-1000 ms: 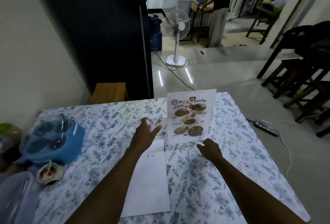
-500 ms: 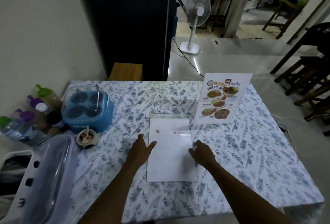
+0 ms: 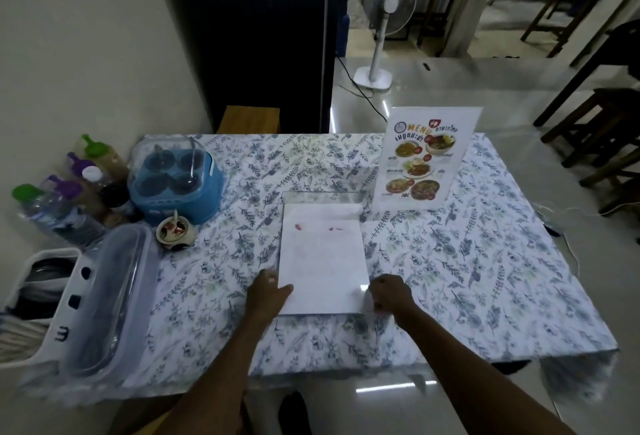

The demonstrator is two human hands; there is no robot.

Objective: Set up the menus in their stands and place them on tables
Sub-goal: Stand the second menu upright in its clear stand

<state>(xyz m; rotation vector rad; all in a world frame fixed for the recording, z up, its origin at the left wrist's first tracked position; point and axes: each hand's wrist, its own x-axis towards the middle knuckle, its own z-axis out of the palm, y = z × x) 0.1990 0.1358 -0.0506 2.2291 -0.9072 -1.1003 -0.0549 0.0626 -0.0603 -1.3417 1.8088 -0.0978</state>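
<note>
A colourful menu in a clear stand [image 3: 426, 157] stands upright at the far right of the floral-cloth table [image 3: 485, 278]. A second clear stand holding a white sheet [image 3: 323, 254] lies flat in the middle of the table. My left hand [image 3: 268, 294] rests on its near left corner, thumb over the sheet. My right hand [image 3: 389, 296] is curled at its near right corner, fingers closed on the edge.
A blue condiment caddy [image 3: 175, 185], a small chilli bowl [image 3: 175, 230], several bottles [image 3: 69, 188] and a lidded white cutlery basket [image 3: 86, 299] crowd the table's left. A floor fan [image 3: 386, 19] stands beyond; dark stools [image 3: 609, 129] stand at right.
My view drew back from the table. Both hands left the upright menu stand and came to the near corners of the flat stand with the white sheet.
</note>
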